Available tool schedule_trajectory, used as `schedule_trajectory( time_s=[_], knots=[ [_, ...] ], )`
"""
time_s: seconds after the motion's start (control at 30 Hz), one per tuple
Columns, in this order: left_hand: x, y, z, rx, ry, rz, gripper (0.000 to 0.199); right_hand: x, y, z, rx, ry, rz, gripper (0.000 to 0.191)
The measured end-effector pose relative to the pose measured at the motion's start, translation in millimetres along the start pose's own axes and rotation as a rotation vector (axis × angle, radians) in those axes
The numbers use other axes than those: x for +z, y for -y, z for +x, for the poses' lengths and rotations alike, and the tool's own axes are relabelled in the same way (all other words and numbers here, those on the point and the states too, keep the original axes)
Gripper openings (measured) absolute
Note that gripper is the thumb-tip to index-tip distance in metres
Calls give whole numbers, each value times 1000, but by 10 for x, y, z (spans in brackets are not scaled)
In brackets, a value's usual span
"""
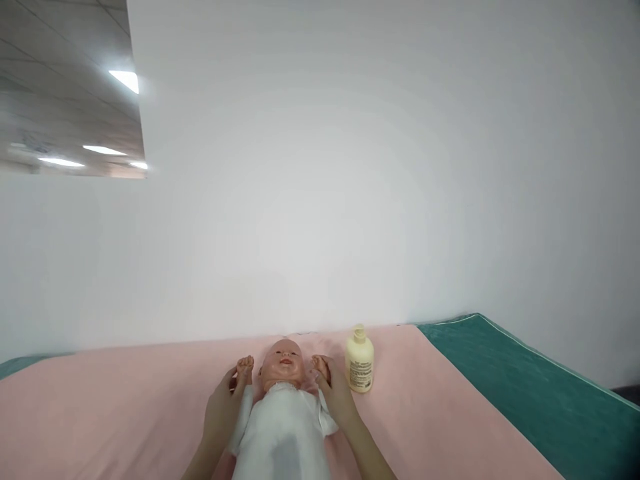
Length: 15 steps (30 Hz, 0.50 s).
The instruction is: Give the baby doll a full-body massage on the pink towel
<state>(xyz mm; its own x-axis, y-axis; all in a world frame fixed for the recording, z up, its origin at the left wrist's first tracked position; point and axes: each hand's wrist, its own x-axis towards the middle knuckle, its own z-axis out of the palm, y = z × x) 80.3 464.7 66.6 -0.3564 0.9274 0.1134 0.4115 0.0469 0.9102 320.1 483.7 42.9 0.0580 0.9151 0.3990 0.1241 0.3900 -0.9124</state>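
Observation:
A baby doll (283,420) in a white long-sleeved garment lies on its back, head toward the wall, both arms bent up beside its head. My left hand (223,405) is closed around the doll's forearm and wrist on the left side. On the other side, my right hand (337,393) grips the doll's other forearm, thumb across the wrist. The doll's small hands show above my fingers. Just right of my right hand, a pale yellow pump bottle (359,363) with printed text stands upright, apart from my fingers.
A pink sheet (135,407) lies under the doll and the bottle. Green padding (530,380) with a light edge shows at the right. Behind stands a white wall (320,180), with an opening at upper left showing ceiling lights.

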Motion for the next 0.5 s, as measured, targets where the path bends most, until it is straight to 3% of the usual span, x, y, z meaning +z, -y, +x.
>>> schedule_trajectory(
  time_s=[0.13,0.3,0.4,0.5],
  knots=[
    [-141,47,-188,93,-19,9,58,-100,261,-287,-46,23,-52,36],
    [-422,148,-548,132,-25,137,63,-293,548,-801,46,-2,-82,43],
    [-574,260,-782,117,-22,165,63,-385,577,-1120,131,-13,-64,48],
    [-669,396,-1040,92,-48,145,48,-422,461,-1383,161,-31,-89,52]
  ],
)
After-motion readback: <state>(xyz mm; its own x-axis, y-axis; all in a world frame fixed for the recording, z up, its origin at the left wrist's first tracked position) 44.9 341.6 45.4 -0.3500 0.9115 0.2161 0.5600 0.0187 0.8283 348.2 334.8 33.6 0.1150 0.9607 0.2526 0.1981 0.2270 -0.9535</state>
